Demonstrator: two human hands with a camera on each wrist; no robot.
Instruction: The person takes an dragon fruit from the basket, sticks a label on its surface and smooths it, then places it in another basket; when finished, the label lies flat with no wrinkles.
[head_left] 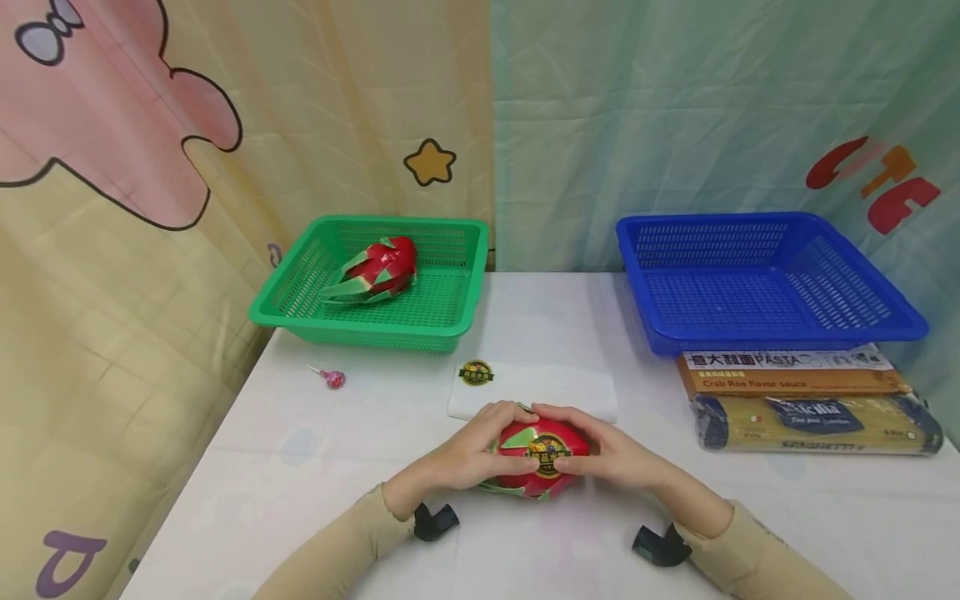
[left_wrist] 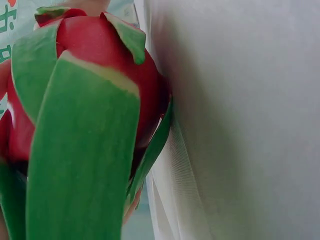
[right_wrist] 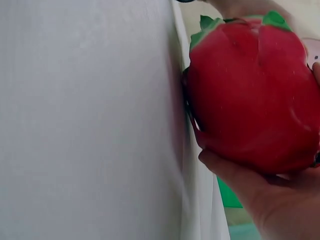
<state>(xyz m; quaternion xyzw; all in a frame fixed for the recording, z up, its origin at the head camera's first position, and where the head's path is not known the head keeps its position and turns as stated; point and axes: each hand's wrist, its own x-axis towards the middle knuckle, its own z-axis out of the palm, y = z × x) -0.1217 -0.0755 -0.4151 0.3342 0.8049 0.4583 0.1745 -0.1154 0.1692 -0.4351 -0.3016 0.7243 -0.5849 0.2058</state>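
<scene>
A red dragon fruit (head_left: 566,432) with green scales lies low over the table in front of me. A round black sticker (head_left: 549,452) with a colourful fruit print and yellow lettering is on its upper side. My left hand (head_left: 474,452) grips the fruit from the left and my right hand (head_left: 621,454) from the right, both thumbs on the sticker. Long green leaf tips of the dragon fruit (left_wrist: 97,42) fill much of the left wrist view. In the right wrist view its smooth red end (right_wrist: 250,95) sits against my right fingers.
A white sheet (head_left: 540,392) bearing another sticker (head_left: 476,372) lies behind the fruit. Back left stands a green basket (head_left: 442,329) holding a second dragon fruit (head_left: 386,267); a lollipop (head_left: 333,379) lies before it. At right are a blue basket (head_left: 787,337), a pasta box (head_left: 795,382) and a spaghetti pack (head_left: 817,425).
</scene>
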